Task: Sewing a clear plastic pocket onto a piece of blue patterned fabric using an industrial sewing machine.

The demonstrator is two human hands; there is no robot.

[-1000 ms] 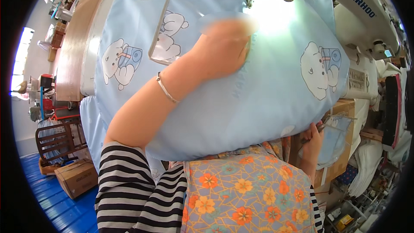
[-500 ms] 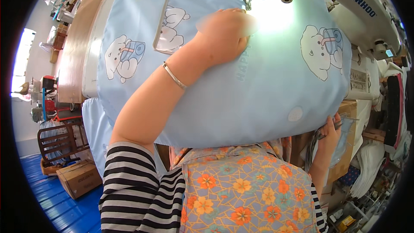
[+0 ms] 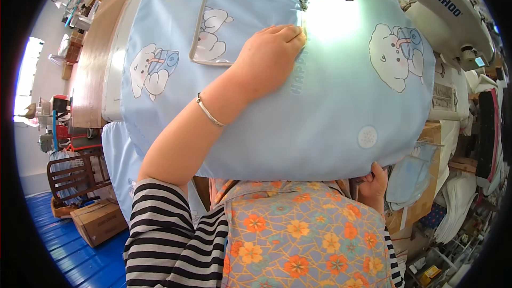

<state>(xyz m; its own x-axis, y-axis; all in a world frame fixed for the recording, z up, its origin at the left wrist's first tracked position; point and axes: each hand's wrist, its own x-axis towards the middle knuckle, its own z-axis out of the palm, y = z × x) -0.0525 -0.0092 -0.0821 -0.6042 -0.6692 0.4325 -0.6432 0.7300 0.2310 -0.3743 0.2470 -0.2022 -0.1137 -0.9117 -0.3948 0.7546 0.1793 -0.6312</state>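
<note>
A large light-blue fabric piece (image 3: 266, 149) printed with white cartoon dogs is spread under the sewing machine's needle and presser foot (image 3: 303, 2). My left hand (image 3: 272, 56) rests palm down on it, with fingers laid together and tips at the right edge of a clear plastic pocket (image 3: 240, 0), just below the presser foot. At the fabric's lower right edge, my right hand (image 3: 372, 184) has its thumb on top and its fingers curled underneath, gripping the hem. Something small and dark shows in its palm, mostly hidden.
The sewing machine arm (image 3: 426, 0) reaches over from the upper right, its lamp lighting the fabric. At the right, a cardboard box (image 3: 434, 176) has light-blue pieces on it. To the left are a wooden tabletop (image 3: 98, 48), a brown chair (image 3: 74, 176) and a carton (image 3: 98, 221).
My left hand has slid a little down, away from the presser foot. My right hand has moved left and down from beside the box to the fabric's lower edge.
</note>
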